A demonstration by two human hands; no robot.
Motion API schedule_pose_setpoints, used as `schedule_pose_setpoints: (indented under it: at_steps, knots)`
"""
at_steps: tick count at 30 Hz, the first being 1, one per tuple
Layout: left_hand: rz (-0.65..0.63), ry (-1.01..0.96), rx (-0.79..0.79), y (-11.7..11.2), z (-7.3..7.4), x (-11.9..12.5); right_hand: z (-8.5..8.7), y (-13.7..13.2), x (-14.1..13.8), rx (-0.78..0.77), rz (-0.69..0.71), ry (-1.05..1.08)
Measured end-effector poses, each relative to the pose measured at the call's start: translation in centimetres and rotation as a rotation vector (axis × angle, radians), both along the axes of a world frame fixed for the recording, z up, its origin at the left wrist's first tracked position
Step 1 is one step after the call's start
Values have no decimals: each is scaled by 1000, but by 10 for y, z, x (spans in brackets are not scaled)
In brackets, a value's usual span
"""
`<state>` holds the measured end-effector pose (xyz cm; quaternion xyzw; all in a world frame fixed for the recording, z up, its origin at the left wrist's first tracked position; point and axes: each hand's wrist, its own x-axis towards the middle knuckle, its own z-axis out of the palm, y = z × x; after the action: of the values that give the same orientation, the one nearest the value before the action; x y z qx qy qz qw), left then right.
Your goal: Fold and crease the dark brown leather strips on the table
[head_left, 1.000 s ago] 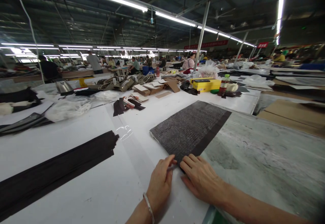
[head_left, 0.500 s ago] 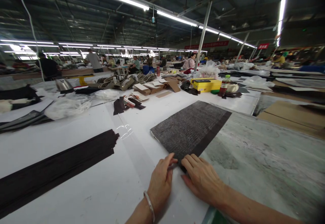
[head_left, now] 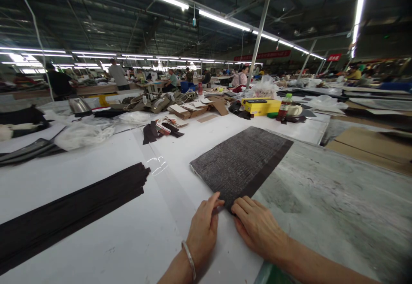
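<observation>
A dark grey textured fabric piece (head_left: 240, 157) with a plain dark strip (head_left: 270, 168) along its right side lies flat on the white tabletop. At its near corner, my right hand (head_left: 257, 228) has its fingers curled over the edge with the thumb tucked beneath, closed on the fabric. My left hand (head_left: 204, 222), wearing a bracelet (head_left: 189, 258) at the wrist, rests beside the same corner. Its fingers are loosely bent and apart, the tips at the fabric's near edge, and nothing shows in its grasp.
Long dark fabric strips (head_left: 74, 211) lie to the left. Farther back are dark scraps (head_left: 161, 131), cardboard pieces (head_left: 193, 108), a yellow box (head_left: 261, 107), a bottle (head_left: 285, 106) and a cup (head_left: 294, 110). Cardboard sheets (head_left: 373, 146) lie at right. Several people are in the background.
My right thumb has drawn closer to its fingers at the fabric's near corner. My left hand and the fabric have hardly moved.
</observation>
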<state>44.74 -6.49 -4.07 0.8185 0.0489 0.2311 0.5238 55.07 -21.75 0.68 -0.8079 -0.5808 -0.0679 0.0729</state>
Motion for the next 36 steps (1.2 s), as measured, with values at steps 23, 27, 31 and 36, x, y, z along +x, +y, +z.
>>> schedule_pose_setpoints:
  at_steps: [23, 27, 31, 36]
  knots:
    - [2, 17, 74, -1, -2, -2, 3, 5, 20, 209, -238, 457]
    - [1, 25, 96, -1, -1, -2, 5, 5, 25, 231, -300, 545]
    - [11, 42, 152, -2, 1, -2, 6, 6, 29, 252, -353, 602]
    - [-27, 27, 305, -4, 6, -2, 3, 5, 32, 267, -369, 630]
